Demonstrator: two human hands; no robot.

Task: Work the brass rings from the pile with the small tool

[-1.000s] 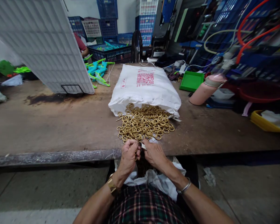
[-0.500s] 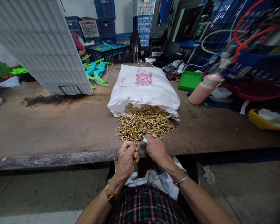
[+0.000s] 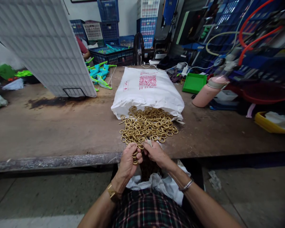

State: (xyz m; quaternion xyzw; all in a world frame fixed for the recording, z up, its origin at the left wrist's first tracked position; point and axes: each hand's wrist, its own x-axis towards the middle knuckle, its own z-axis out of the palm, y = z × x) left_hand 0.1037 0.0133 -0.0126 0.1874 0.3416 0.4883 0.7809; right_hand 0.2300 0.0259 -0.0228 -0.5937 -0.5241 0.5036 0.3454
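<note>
My left hand (image 3: 129,158) is at the table's front edge, closed around several gold-coloured rings (image 3: 135,157) stacked in its fingers. Close beside it, my right hand (image 3: 156,154) is closed on a small whitish tool (image 3: 149,143); its working end is hidden, so its kind is unclear. The fingertips of both hands meet near one ring. Just beyond them lies a heap of gold-coloured rings (image 3: 147,125), spilling from the open mouth of a white sack (image 3: 147,91) with red print.
An open white bag (image 3: 154,182) is on my lap, below the table (image 3: 73,133). To the left stands a ribbed light panel (image 3: 61,57), with blue-green toy bows (image 3: 101,74) behind it. A green tray (image 3: 194,83) and a pink bottle (image 3: 205,94) are at right.
My right hand has drawn back toward my left, bringing the whitish tool from the heap's edge to the rings. My left hand has turned slightly, showing more of the rings.
</note>
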